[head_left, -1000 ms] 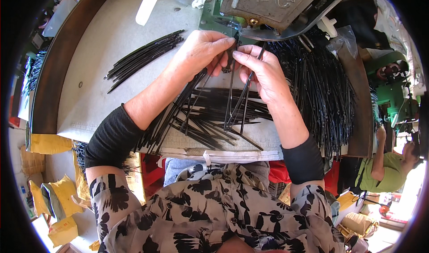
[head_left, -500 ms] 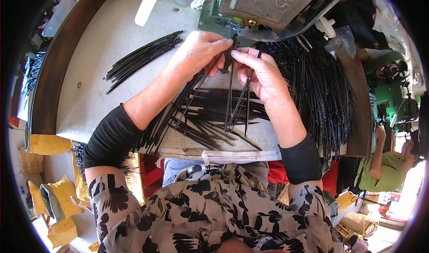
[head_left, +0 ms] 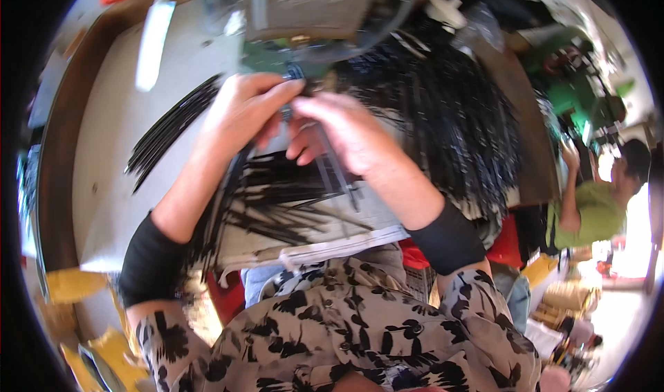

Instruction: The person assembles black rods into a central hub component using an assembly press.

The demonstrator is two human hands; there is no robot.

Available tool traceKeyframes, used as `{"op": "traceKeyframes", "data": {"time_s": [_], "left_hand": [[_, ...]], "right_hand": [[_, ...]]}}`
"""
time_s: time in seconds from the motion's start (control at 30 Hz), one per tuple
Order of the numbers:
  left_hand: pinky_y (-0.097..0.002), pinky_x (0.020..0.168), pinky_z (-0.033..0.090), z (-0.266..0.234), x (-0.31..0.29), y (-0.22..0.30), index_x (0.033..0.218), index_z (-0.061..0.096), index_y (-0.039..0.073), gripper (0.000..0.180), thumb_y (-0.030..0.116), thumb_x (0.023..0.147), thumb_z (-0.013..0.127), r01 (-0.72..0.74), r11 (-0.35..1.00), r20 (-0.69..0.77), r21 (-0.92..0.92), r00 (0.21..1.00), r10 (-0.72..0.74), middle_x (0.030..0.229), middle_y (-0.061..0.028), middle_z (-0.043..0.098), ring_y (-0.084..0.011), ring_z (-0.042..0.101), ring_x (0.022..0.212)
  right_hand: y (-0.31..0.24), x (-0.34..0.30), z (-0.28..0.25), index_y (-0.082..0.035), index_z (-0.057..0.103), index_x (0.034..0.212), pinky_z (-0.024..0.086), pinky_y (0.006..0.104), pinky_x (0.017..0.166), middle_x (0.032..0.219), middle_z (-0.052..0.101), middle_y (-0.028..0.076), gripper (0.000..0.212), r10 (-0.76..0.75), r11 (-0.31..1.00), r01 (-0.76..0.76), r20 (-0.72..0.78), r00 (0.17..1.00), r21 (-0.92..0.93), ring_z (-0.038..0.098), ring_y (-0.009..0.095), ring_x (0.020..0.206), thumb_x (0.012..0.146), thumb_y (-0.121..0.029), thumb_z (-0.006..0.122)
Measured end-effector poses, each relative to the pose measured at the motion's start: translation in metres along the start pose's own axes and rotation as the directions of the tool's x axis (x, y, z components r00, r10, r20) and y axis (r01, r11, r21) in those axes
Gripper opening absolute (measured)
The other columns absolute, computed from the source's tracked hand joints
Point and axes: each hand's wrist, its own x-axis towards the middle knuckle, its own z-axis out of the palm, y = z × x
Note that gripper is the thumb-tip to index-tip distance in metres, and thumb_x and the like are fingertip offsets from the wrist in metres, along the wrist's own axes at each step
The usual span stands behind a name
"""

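Note:
Both my hands meet just below the green machine's working end (head_left: 294, 70). My left hand (head_left: 242, 112) is closed around a bundle of thin black jointed rods (head_left: 225, 198) that look like umbrella ribs; they slant down toward the table's front edge. With its thumb and finger at the machine, it pinches a rod end. My right hand (head_left: 342, 129), blurred by motion, holds a few more ribs (head_left: 335, 167) hanging below its palm. Its fingertips come close to the left ones; whether they touch is hard to tell. Loose ribs (head_left: 277, 177) lie on the table under my hands.
A neat bundle of ribs (head_left: 166, 132) lies on the table (head_left: 104, 157) at the left. A large shiny black heap (head_left: 456, 122) covers the right side. The machine's metal cover (head_left: 304, 8) overhangs the back. Wooden borders (head_left: 59, 163) edge the table. A person in green (head_left: 588, 212) is at far right.
The view has shifted, so the machine and table appear further left. My right hand has come in closer to the left, and the ribs in it have swung and blurred.

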Motion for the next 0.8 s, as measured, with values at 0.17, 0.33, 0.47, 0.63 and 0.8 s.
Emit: {"op": "traceKeyframes", "data": {"time_s": [0.17,0.33,0.47,0.63,0.8], "left_hand": [[-0.0214,0.036,0.034,-0.002,0.001,-0.001,0.079,0.065,0.000,0.038,0.036,0.090,0.057,0.009,1.000,0.125,0.005,0.992,-0.009,0.047,-0.0006,0.049,-0.0062,0.044,0.036],[-0.0203,0.036,0.034,0.007,-0.004,0.002,0.094,0.067,-0.003,0.036,0.033,0.088,0.063,0.064,0.996,0.246,-0.057,0.968,-0.048,0.050,-0.0003,0.051,-0.0056,0.045,0.038],[-0.0206,0.037,0.035,0.004,-0.010,0.001,0.094,0.066,-0.004,0.033,0.028,0.087,0.063,0.053,0.998,0.259,0.027,0.964,-0.059,0.054,-0.0021,0.055,-0.0050,0.046,0.040],[-0.0208,0.039,0.037,0.012,-0.007,0.001,0.094,0.066,-0.004,0.028,0.023,0.087,0.061,0.013,0.998,0.286,0.058,0.958,-0.029,0.061,-0.0036,0.059,-0.0060,0.047,0.041],[-0.0303,0.055,0.047,0.022,-0.009,-0.007,0.092,0.067,-0.001,0.022,0.019,0.083,0.062,-0.222,0.935,0.249,0.276,0.956,0.154,0.077,-0.0077,0.066,-0.0186,0.059,0.057]], "right_hand": [[-0.004,-0.022,-0.015,0.002,0.051,0.111,0.035,0.0185,0.038,0.068,0.057,0.009,0.027,-0.025,0.975,0.060,0.162,0.986,-0.214,0.045,0.007,0.041,0.097,-0.020,0.044],[-0.028,-0.059,-0.039,0.001,0.052,0.110,0.044,0.0264,0.047,0.067,0.060,0.006,0.025,-0.207,0.496,0.197,0.106,0.973,-0.846,0.055,0.012,0.050,0.096,-0.017,0.043],[-0.059,-0.086,-0.056,-0.007,0.059,0.106,0.049,0.0369,0.058,0.068,0.063,0.012,0.023,-0.517,-0.090,-0.195,-0.121,0.848,-0.977,0.062,0.027,0.060,0.090,-0.021,0.053],[-0.115,-0.099,-0.123,-0.007,0.061,0.108,0.049,0.0475,0.073,0.086,0.065,0.018,0.027,-0.729,-0.279,-0.551,-0.200,0.655,-0.786,0.062,0.036,0.083,0.089,-0.024,0.052],[-0.093,-0.088,-0.116,-0.006,0.062,0.106,0.050,0.0408,0.077,0.103,0.063,0.013,0.025,-0.763,-0.479,-0.366,0.172,0.623,-0.798,0.062,0.033,0.091,0.085,-0.019,0.058]]}}
